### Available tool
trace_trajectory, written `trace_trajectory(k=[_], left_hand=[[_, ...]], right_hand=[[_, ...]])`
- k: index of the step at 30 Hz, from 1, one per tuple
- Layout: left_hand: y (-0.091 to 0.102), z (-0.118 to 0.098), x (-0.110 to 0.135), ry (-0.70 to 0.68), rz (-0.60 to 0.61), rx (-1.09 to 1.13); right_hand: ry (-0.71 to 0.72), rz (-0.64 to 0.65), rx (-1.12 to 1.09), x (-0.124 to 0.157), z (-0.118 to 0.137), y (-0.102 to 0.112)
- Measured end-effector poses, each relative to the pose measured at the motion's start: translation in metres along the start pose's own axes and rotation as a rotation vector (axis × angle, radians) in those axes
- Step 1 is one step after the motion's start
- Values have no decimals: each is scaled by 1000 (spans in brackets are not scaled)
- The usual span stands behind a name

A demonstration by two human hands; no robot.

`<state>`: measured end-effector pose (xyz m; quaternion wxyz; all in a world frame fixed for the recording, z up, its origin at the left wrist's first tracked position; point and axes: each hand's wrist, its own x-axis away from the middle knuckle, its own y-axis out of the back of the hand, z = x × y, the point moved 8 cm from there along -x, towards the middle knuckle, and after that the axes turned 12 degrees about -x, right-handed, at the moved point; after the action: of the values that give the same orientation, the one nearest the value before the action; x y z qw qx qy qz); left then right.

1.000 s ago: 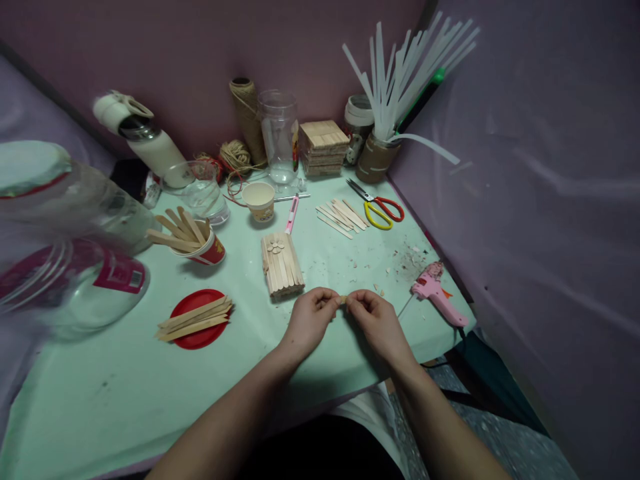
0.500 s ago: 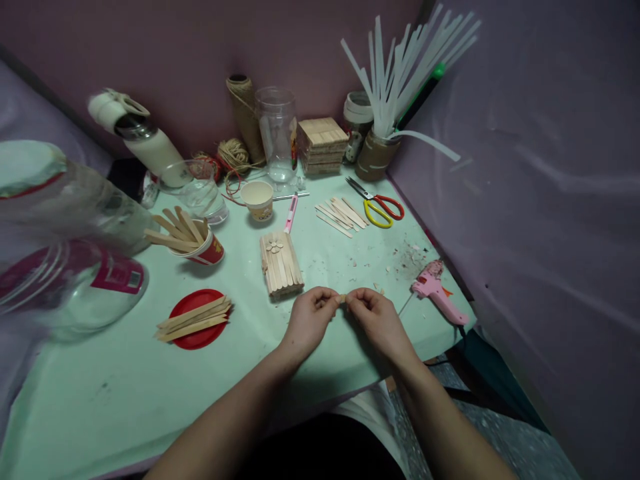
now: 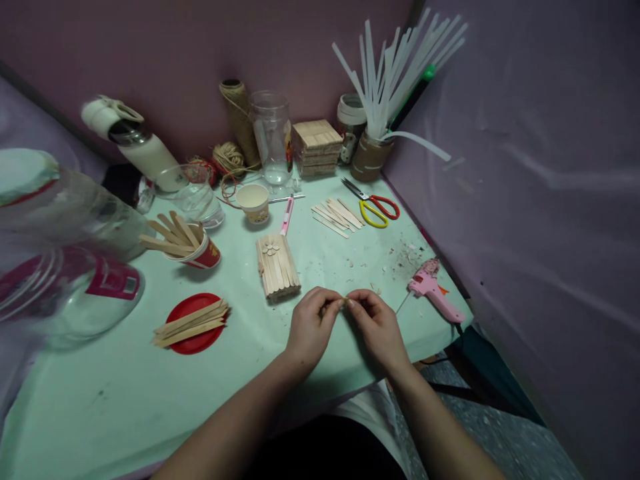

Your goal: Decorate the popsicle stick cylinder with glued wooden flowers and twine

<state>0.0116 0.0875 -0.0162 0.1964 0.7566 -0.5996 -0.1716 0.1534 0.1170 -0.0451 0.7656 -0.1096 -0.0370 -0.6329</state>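
My left hand (image 3: 311,325) and my right hand (image 3: 376,325) meet fingertip to fingertip just above the pale green table (image 3: 125,393). Together they pinch a small wooden piece (image 3: 343,303), of which only a sliver shows between the fingers. Both hands are closed. Just beyond my left hand lies a slab of glued craft sticks (image 3: 277,265) with a small wooden flower on top. A pink glue gun (image 3: 433,291) rests to the right of my right hand.
A red plate (image 3: 195,323) carries craft sticks; a red paper cup (image 3: 200,248) holds more. Loose sticks (image 3: 336,215), scissors (image 3: 376,207), a pink knife (image 3: 287,215), a paper cup (image 3: 254,202), twine, jars, a stick stack (image 3: 316,147) and glue rods (image 3: 395,73) line the back. Clear bottles crowd the left.
My hands have closed in on each other slightly, so less of the wooden piece shows. The view has shifted a little; nothing else on the table moved.
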Motion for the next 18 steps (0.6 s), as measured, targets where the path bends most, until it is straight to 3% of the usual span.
trace_trajectory(k=[6, 13, 18], left_hand=[[2, -2, 1, -16, -26, 25], [-9, 22, 0, 241, 12, 322], [-14, 24, 0, 289, 39, 374]], right_hand=[[10, -3, -22, 0, -2, 2], [-18, 2, -30, -2, 1, -2], [-23, -7, -21, -3, 4, -4]])
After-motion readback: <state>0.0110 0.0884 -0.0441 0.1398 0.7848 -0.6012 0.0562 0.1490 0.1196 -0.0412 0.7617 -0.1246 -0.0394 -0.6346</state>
